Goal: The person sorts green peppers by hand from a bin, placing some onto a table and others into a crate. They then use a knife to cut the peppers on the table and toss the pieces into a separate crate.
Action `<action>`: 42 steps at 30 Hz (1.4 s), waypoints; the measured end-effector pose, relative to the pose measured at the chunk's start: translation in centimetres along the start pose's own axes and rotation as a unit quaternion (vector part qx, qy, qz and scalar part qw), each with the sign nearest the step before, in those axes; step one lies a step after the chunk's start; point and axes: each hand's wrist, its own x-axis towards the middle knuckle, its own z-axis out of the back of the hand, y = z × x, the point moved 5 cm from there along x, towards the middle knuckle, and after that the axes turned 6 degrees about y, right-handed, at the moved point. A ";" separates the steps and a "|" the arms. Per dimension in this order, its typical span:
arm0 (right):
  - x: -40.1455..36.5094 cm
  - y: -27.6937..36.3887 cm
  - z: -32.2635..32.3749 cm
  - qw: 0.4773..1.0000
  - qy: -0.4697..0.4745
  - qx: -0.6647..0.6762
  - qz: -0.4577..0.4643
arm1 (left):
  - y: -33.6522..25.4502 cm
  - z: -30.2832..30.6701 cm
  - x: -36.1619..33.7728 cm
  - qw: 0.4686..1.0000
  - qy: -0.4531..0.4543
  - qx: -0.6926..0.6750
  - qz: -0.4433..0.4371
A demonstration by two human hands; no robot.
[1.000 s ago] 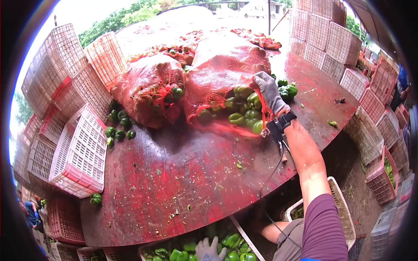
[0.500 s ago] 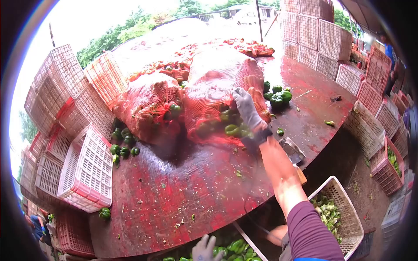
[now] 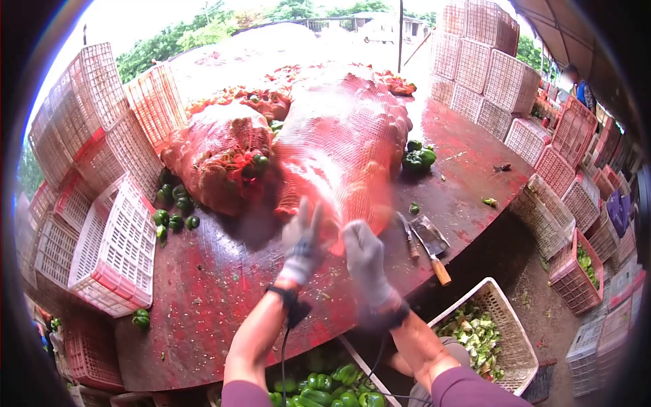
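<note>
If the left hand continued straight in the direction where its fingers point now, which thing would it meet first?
Most likely the large red net sack, just ahead of the left hand; depth is unclear, so the two may already touch.

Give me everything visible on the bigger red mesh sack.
The bigger red mesh sack bulges; its ribbed netting looks plastic, pale where light strikes. It lies on the stained table beside a smaller sack. Its near end narrows toward the right hand, which seems closed on the mesh; the left hand has its fingers spread at the near edge, contact unclear through blur. Its contents are hard to make out.
</note>
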 end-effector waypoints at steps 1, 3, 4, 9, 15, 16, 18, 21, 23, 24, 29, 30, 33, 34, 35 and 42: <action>-1.4 0.4 0.2 1.000 -0.011 0.003 0.003 | 0.6 -1.1 2.4 1.000 -0.018 0.009 0.004; -3.9 0.5 1.1 0.999 -0.038 0.007 0.004 | 0.8 -1.9 5.8 0.998 -0.044 0.035 -0.009; -4.5 0.0 1.6 0.998 -0.049 -0.025 0.008 | 1.1 -2.3 6.3 0.999 -0.022 0.001 -0.038; -6.2 -3.2 3.6 0.993 -0.097 0.060 -0.029 | 1.7 1.4 6.5 0.993 0.090 0.001 -0.078; -0.4 -1.9 6.8 0.991 -0.101 0.082 0.007 | 3.1 6.2 10.0 0.998 0.018 0.051 -0.014; 0.7 -2.9 6.9 0.994 -0.093 0.055 0.003 | 3.9 6.2 9.7 0.997 -0.001 0.042 0.062; 2.0 -5.2 6.7 0.991 -0.053 -0.121 -0.036 | 5.0 5.7 8.2 0.976 -0.039 0.017 0.213; 2.1 -9.0 7.6 0.967 -0.045 -0.233 -0.095 | 9.9 -4.2 2.2 0.766 0.033 -0.428 0.479; 1.3 -12.4 9.8 0.964 -0.047 -0.217 -0.146 | 9.4 -9.4 -1.6 0.722 0.016 -0.441 0.534; 0.7 -12.6 11.1 0.967 -0.067 -0.203 -0.136 | 5.1 -8.1 -1.8 0.753 -0.010 -0.483 0.447; -1.4 -11.2 17.6 0.923 0.002 -0.363 -0.131 | -7.8 -2.3 1.3 0.975 0.119 -0.161 0.096; -1.9 -11.4 19.3 0.910 0.003 -0.375 -0.175 | -8.5 -3.7 1.5 0.970 0.194 -0.126 0.082; -2.7 -13.2 23.3 0.815 0.072 -0.528 -0.228 | -9.0 -4.0 3.4 0.930 0.329 -0.084 0.138; -2.9 -13.5 23.8 0.788 0.110 -0.548 -0.257 | -8.4 -4.3 3.7 0.905 0.378 -0.136 0.141; -3.4 -14.7 24.0 0.786 0.154 -0.502 -0.326 | -7.5 -4.2 3.2 0.903 0.341 -0.205 0.160; -4.3 -18.2 21.8 0.742 0.208 -0.581 -0.263 | 0.3 -2.7 -10.2 0.808 0.015 -0.501 0.308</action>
